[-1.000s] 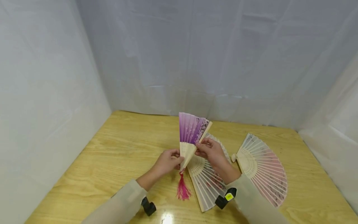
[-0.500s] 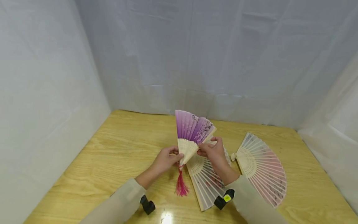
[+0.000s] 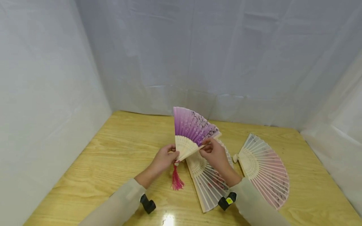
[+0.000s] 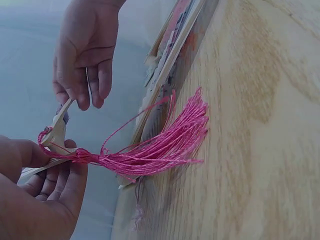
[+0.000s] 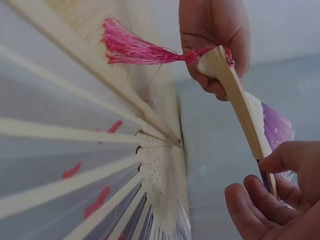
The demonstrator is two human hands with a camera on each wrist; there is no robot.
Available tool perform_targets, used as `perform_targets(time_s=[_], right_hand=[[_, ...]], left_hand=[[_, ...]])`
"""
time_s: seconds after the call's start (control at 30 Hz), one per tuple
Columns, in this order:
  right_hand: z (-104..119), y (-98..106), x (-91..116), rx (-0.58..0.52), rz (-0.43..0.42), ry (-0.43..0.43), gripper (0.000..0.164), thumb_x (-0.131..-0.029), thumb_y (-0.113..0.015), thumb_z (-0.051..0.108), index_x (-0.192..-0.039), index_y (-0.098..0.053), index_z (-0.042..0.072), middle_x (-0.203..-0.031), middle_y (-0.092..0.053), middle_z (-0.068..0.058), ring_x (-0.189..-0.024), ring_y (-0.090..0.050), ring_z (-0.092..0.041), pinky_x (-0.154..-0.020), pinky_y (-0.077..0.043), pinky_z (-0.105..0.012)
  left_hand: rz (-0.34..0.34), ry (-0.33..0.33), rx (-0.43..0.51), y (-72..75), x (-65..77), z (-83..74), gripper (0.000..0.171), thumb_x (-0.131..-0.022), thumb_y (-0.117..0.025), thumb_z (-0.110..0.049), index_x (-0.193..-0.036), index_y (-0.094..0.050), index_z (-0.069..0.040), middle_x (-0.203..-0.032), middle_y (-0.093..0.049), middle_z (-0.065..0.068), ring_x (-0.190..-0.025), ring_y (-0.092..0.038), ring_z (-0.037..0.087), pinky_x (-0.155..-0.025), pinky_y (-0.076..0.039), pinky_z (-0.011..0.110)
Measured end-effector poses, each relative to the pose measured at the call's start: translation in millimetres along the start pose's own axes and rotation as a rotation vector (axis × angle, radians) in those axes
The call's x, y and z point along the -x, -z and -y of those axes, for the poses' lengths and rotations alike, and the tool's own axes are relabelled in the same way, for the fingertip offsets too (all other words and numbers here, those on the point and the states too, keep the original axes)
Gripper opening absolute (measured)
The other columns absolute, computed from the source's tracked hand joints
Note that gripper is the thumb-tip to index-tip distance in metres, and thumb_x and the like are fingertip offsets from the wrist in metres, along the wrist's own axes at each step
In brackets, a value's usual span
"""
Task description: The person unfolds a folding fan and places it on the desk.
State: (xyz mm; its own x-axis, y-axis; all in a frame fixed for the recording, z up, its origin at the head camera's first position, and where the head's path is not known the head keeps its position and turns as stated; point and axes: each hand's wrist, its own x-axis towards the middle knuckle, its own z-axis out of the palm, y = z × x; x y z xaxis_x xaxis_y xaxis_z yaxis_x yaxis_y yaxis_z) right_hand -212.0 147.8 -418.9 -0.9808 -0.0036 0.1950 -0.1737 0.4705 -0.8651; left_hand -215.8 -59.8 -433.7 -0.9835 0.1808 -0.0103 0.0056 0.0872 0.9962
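A purple folding fan (image 3: 190, 124) with pale ribs and a blossom print is held partly spread above the table. My left hand (image 3: 163, 159) pinches its left edge stick near the pivot. From the pivot end hangs a pink tassel (image 4: 160, 145), close to the left palm. My right hand (image 3: 215, 154) pinches the right edge stick between thumb and fingers, as the right wrist view also shows. Below and behind that hand lies a spread white fan (image 3: 205, 182) with red marks, partly covered by the purple fan and the right forearm.
To the right a pink-and-grey fan (image 3: 267, 172) lies spread on the wooden table (image 3: 113, 157), a pale knob-like piece (image 3: 235, 158) at its pivot side. White sheeting (image 3: 175, 62) rises behind the table and along both sides.
The purple fan has spread from a narrow wedge to a much wider one. The left hand and tassel have shifted left and slightly up; the right hand still pinches the right edge.
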Motion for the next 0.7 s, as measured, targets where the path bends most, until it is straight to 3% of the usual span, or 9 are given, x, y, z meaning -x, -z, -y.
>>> perform_targets(time_s=[0.23,0.4,0.53,0.7], right_hand=[[1.2,2.0,3.5,0.198,-0.012,0.136,0.016,-0.086,-0.071,0.005,-0.099,-0.061,0.007,-0.078,-0.067,-0.004,-0.069,-0.063,-0.014,-0.061,-0.053,-0.03],[0.8,2.3,4.8,0.358,-0.036,0.243,0.014,-0.086,-0.073,0.009,-0.095,-0.063,0.009,-0.068,-0.062,0.003,-0.059,-0.053,-0.008,-0.055,-0.047,-0.027],[1.5,2.3,5.3,0.457,-0.065,0.328,0.014,-0.084,-0.076,0.012,-0.092,-0.066,0.009,-0.064,-0.057,0.004,-0.055,-0.047,-0.008,-0.051,-0.042,-0.026],[5.4,0.6,7.3,0.538,-0.119,0.415,0.014,-0.08,-0.08,0.015,-0.087,-0.068,0.01,-0.075,-0.062,-0.001,-0.067,-0.055,-0.016,-0.058,-0.047,-0.032]], left_hand=[[-0.003,0.015,0.032,6.4,-3.0,0.5,0.016,-0.096,-0.051,0.004,-0.109,-0.052,0.013,-0.1,-0.05,0.014,-0.072,-0.057,0.012,-0.058,-0.049,0.021],[-0.056,-0.002,-0.049,11.3,-5.2,-0.1,0.017,-0.096,-0.055,-0.001,-0.109,-0.056,0.01,-0.103,-0.054,0.013,-0.076,-0.056,0.009,-0.063,-0.048,0.019],[-0.053,-0.01,0.013,14.9,-7.0,-1.6,0.021,-0.096,-0.053,0.0,-0.114,-0.055,0.011,-0.102,-0.052,0.013,-0.071,-0.054,0.009,-0.062,-0.048,0.02],[-0.054,-0.001,0.064,19.4,-9.2,-3.8,0.023,-0.097,-0.052,0.001,-0.116,-0.052,0.013,-0.101,-0.051,0.012,-0.067,-0.055,0.009,-0.059,-0.049,0.019]])
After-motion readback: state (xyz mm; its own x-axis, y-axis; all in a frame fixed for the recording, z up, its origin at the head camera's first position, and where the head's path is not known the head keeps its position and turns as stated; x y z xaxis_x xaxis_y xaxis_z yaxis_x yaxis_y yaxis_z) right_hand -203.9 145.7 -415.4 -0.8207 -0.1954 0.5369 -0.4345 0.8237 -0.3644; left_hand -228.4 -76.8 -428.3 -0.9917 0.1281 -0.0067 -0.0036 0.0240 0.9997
